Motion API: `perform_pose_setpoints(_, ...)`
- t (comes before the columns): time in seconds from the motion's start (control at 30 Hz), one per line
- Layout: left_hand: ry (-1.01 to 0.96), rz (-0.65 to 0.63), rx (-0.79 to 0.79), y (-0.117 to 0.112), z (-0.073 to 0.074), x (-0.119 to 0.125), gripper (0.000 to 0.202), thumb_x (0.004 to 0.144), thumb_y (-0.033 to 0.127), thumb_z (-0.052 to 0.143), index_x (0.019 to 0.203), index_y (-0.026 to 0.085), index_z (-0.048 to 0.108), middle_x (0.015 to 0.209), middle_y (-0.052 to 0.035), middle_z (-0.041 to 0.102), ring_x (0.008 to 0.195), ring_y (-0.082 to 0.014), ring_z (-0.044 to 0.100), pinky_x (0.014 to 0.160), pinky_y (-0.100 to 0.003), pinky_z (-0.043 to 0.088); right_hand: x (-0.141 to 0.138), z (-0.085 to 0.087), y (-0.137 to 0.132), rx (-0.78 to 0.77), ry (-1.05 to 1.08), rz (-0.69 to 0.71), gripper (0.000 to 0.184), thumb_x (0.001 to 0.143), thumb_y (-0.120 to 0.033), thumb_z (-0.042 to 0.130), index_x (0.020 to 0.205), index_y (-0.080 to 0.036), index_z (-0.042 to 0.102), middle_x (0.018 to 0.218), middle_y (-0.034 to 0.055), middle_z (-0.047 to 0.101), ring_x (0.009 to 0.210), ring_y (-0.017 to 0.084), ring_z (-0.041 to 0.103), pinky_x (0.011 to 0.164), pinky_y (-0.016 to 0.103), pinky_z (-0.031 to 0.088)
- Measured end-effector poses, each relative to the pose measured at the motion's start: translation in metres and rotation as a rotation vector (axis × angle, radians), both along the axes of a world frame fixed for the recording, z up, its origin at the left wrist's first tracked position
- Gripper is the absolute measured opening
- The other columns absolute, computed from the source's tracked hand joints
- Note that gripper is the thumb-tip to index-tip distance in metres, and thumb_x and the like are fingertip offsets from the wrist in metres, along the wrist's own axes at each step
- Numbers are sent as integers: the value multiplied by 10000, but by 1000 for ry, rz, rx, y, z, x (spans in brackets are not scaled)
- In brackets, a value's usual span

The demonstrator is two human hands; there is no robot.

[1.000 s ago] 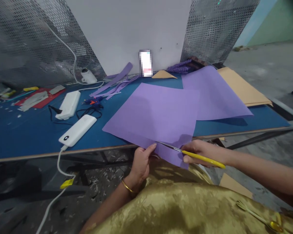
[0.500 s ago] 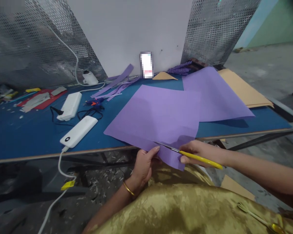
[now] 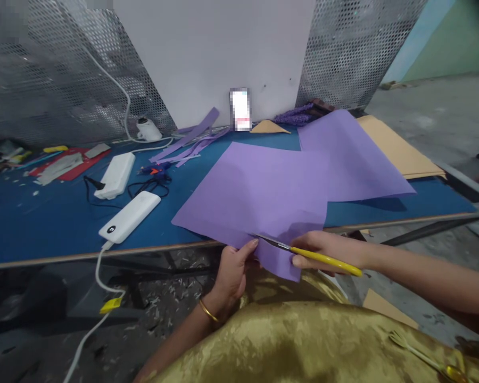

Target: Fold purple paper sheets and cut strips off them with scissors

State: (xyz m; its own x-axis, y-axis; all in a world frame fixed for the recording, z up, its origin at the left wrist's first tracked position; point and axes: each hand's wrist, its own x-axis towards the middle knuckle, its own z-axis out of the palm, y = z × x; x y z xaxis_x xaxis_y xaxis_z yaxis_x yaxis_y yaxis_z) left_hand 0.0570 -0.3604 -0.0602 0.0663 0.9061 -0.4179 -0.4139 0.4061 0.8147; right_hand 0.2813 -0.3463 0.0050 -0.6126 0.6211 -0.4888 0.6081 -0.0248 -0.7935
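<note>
Pinching, left hand [image 3: 230, 271]: drawn in to a narrow gap, thumb flat on top of the purple sheet [image 3: 263, 186] at its near margin; the fingers beneath are hidden from my camera.
Gold-coloured bangle [image 3: 208, 311]: around the left wrist.
Right hand [image 3: 319, 246]: curled around the scissors [image 3: 327, 260], one yellow handle slanting out past the palm; from my end I cannot tell how the other loop sits.
Blades [image 3: 277, 243]: laid along the sheet, tips just beside the left thumb; how wide they stand I cannot tell.
Sheet, position: across the middle of the blue table [image 3: 43, 231], its near part past the near edge, a flap curling down between the two hands.
Second purple sheet [image 3: 347, 165]: toward the table's right end, overlapping the first and the tan sheets [image 3: 403, 154] near the far right corner.
Purple strips [image 3: 191, 135]: loose heap near the far edge.
Phone [image 3: 240, 110]: upright at the far edge, against a white panel [image 3: 215, 53]; I see its screen only as coarse blocks.
Power bank [image 3: 131, 215]: near edge, left half, with a white cable [image 3: 98, 266] hanging down.
</note>
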Motion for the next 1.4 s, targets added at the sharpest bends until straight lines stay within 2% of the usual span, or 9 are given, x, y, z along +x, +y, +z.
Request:
perform_pose_setpoints(0.1, -4, 6, -2, 0, 1, 0, 388, 586, 344, 902, 864, 123, 747, 711, -25, 714, 567, -125, 576, 503, -234, 455, -3, 2, 4, 35, -31, 21, 608, 818, -798, 556, 784, -192, 513, 607, -30, 462, 512, 108, 447, 435, 217, 330)
perform_pose_setpoints(0.3, -4, 9, -3, 0, 2, -1, 413, 581, 348, 905, 893, 126, 749, 761, -37, 735, 575, -129, 591, 523, -241, 461, -1, -4, 9, 64, -46, 16, 599, 818, -780, 581, 733, -190, 520, 547, -31, 475, 485, 101, 429, 437, 222, 278)
perform_pose_setpoints(0.4, -7, 8, -17, 0, 2, -1, 421, 576, 348, 907, 899, 125, 755, 773, -43, 741, 588, -133, 602, 536, -246, 469, -1, -3, 10, 31, -46, 21, 609, 813, -796, 570, 748, -192, 521, 542, -35, 465, 463, 102, 434, 419, 223, 301)
perform_pose_setpoints(0.57, -82, -6, -44, -1, 6, 3, 438, 560, 342, 919, 914, 130, 771, 869, -65, 771, 758, -187, 685, 701, -286, 536, -9, 8, 15, -34, -50, 35, 639, 793, -827, 557, 833, -190, 528, 592, -33, 485, 470, 114, 487, 405, 219, 375)
perform_pose_setpoints(0.7, -120, -1, -34, 0, 8, 5, 440, 558, 349, 925, 909, 131, 774, 914, -72, 779, 872, -228, 705, 805, -317, 540, -15, 11, 19, -62, -60, 50, 640, 804, -830, 539, 830, -192, 508, 560, -40, 482, 453, 116, 489, 393, 214, 379)
perform_pose_setpoints(1.0, -136, 1, -53, -2, 2, 3, 372, 580, 315, 919, 877, 139, 781, 929, -68, 781, 859, -198, 691, 837, -302, 531, -17, -1, 16, 19, -36, 34, 679, 796, -865, 499, 795, -186, 522, 572, -28, 482, 481, 115, 470, 430, 223, 343)
perform_pose_setpoints(1.13, -110, -16, -58, -3, 0, 3, 386, 579, 327, 916, 880, 128, 779, 877, -70, 778, 768, -186, 684, 749, -292, 535, -15, -3, 16, 78, -18, 91, 681, 826, -849, 476, 885, -177, 565, 713, 13, 566, 611, 140, 508, 517, 241, 373)
perform_pose_setpoints(1.23, -117, -28, -48, -4, 0, 4, 395, 590, 326, 910, 906, 128, 779, 873, -73, 777, 778, -196, 691, 749, -297, 535, -13, -5, 17, 132, -38, 125, 680, 855, -832, 450, 929, -171, 589, 815, 43, 608, 703, 166, 532, 575, 256, 383)
perform_pose_setpoints(1.4, -117, -28, -31, -4, -1, 3, 373, 606, 335, 904, 896, 136, 780, 891, -72, 779, 780, -187, 689, 759, -289, 529, -14, -7, 19, 179, -20, 132, 661, 879, -806, 441, 900, -163, 594, 777, 30, 587, 681, 156, 508, 576, 260, 362)
